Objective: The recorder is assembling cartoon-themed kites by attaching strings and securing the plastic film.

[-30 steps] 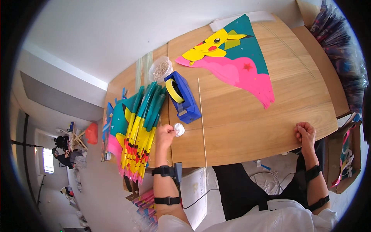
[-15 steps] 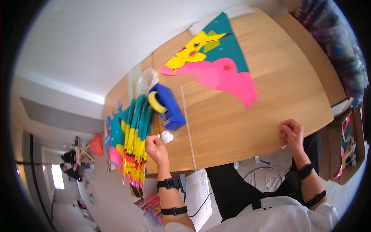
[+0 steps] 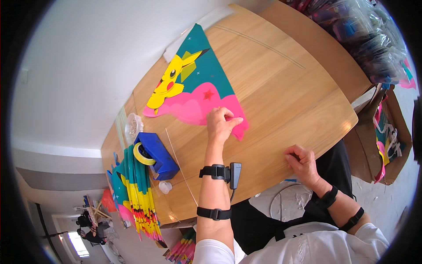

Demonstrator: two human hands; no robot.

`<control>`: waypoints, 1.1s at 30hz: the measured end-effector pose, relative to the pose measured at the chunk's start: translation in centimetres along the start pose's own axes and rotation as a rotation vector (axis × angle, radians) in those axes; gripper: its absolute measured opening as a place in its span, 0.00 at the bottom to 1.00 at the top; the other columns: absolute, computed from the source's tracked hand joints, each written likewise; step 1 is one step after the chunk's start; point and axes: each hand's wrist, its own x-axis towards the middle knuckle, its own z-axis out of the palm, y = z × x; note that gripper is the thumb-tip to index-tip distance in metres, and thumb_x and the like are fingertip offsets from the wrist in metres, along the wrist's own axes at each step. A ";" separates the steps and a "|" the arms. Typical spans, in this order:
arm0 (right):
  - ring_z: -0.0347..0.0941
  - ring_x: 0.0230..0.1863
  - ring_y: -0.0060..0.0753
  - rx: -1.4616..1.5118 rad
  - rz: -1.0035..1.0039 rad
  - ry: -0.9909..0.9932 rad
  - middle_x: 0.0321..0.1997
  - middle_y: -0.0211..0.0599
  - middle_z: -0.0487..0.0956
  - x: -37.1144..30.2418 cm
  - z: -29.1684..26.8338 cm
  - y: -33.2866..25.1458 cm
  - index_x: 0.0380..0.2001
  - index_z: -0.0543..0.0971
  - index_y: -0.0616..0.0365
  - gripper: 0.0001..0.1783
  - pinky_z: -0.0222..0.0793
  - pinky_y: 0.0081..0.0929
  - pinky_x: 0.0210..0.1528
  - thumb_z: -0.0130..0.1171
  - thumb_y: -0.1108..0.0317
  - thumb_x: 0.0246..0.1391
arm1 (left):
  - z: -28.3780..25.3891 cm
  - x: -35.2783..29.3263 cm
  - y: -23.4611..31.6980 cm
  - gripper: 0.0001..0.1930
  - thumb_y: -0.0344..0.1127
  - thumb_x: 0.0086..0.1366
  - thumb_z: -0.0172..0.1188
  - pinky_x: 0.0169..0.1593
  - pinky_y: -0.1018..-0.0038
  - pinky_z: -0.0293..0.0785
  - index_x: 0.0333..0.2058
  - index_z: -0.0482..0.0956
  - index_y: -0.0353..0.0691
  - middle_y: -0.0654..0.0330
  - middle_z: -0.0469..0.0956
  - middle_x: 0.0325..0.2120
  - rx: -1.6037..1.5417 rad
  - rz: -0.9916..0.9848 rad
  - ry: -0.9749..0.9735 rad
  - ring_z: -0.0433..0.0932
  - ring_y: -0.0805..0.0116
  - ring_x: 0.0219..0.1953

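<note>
Left hand [image 3: 223,125] has fingers bent and thumb extended near the index finger; whether it pinches or merely touches the sheet beneath cannot be told. Right hand [image 3: 302,163] is loosely curled, nothing visible in it, well to the right of the blue tape dispenser [image 3: 160,156], by the table's [image 3: 272,119] near edge. Triangular sheet [image 3: 200,99], teal and pink with a yellow cartoon figure, lies flat beyond and to the right of the dispenser; the left hand is over its pink border. Noted also: clear tub [image 3: 133,126] just beyond the dispenser, thin rod [image 3: 180,160] just right, small white item [image 3: 165,187] on its near side, folded bundle [image 3: 140,187] to its left.
</note>
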 end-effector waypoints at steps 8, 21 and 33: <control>0.72 0.25 0.38 -0.040 -0.015 0.036 0.22 0.43 0.74 0.1 0.1 -0.6 0.28 0.75 0.64 0.04 0.66 0.28 0.28 0.57 0.78 0.46 | 1.3 1.3 -2.1 0.04 0.28 0.49 0.65 0.30 0.69 0.66 0.22 0.79 0.35 0.59 0.71 0.20 -0.263 -0.123 -0.065 0.70 0.64 0.24; 0.55 0.65 0.44 -0.759 -0.797 -0.221 0.63 0.41 0.64 8.7 6.3 -2.7 0.51 0.72 0.56 0.24 0.47 0.47 0.64 0.56 0.59 0.51 | -5.0 0.2 3.3 0.04 0.25 0.58 0.55 0.30 0.71 0.66 0.25 0.71 0.32 0.56 0.70 0.23 -0.279 0.010 0.500 0.69 0.64 0.25; 0.73 0.20 0.24 0.618 0.394 -0.299 0.20 0.33 0.78 2.7 2.4 -7.7 0.26 0.80 0.63 0.14 0.62 0.19 0.18 0.57 0.61 0.55 | -2.9 -14.6 14.0 0.06 0.23 0.56 0.57 0.34 0.59 0.68 0.30 0.68 0.34 0.49 0.69 0.27 -0.071 0.191 0.297 0.72 0.49 0.32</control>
